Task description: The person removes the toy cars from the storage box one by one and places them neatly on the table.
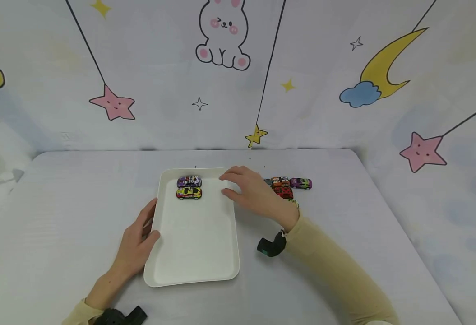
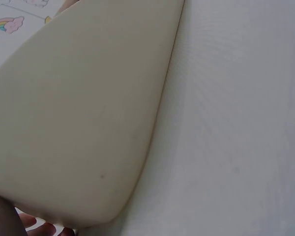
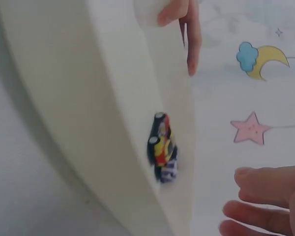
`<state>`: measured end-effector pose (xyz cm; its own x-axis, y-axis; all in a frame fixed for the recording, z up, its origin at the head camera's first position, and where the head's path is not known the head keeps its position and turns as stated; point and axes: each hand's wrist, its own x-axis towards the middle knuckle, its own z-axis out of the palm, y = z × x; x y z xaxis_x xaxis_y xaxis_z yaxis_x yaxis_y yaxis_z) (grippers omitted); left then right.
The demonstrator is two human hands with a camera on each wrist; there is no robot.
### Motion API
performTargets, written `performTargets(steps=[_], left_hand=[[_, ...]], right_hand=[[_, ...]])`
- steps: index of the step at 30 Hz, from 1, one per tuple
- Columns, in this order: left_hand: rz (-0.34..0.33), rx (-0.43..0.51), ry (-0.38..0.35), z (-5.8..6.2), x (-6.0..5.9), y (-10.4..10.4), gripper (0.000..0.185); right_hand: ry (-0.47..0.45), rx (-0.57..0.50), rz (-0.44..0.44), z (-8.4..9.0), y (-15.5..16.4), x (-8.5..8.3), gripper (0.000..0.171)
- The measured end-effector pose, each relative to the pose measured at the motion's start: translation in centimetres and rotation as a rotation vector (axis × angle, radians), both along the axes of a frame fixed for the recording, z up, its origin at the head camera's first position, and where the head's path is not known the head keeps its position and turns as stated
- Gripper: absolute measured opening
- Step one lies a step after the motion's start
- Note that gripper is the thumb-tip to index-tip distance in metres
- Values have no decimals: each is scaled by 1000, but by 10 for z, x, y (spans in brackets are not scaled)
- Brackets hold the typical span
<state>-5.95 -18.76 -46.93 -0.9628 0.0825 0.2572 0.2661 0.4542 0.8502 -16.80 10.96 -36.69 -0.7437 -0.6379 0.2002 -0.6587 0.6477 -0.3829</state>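
A white rectangular tray [image 1: 197, 239] lies on the table. My left hand [image 1: 134, 246] grips its left side, thumb over the rim and fingers along the outer wall. Inside the tray, near its far end, a purple toy car [image 1: 189, 181] stands beside a yellow and red toy car [image 1: 189, 193]; both also show in the right wrist view. My right hand [image 1: 258, 192] hovers at the tray's far right corner, thumb and fingers spread apart, nothing between them. The left wrist view shows mostly the tray's outer wall [image 2: 83, 108], with fingertips [image 2: 49, 229] at its edge.
Right of the tray, partly hidden behind my right hand, several toy cars sit close together, among them an orange one [image 1: 280, 181], a red one [image 1: 284, 192] and a purple and green one [image 1: 301, 183]. A patterned cloth backdrop [image 1: 160, 67] rises behind the white table [image 1: 79, 194].
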Motion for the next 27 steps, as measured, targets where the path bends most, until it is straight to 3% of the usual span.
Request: performTargets(steps=[5, 12, 23, 27], left_hand=[[-1, 13, 6, -2, -1, -1, 73], [-2, 14, 22, 1, -1, 0, 74], [3, -4, 32, -1, 0, 0, 74], [5, -4, 24, -1, -1, -1, 74]], right_hand=[[-92, 91, 49, 12, -42, -5, 35], [-103, 192, 95, -2, -84, -14, 36], [-27, 329, 106, -23, -107, -22, 24], [-31, 328, 76, -29, -106, -22, 20]])
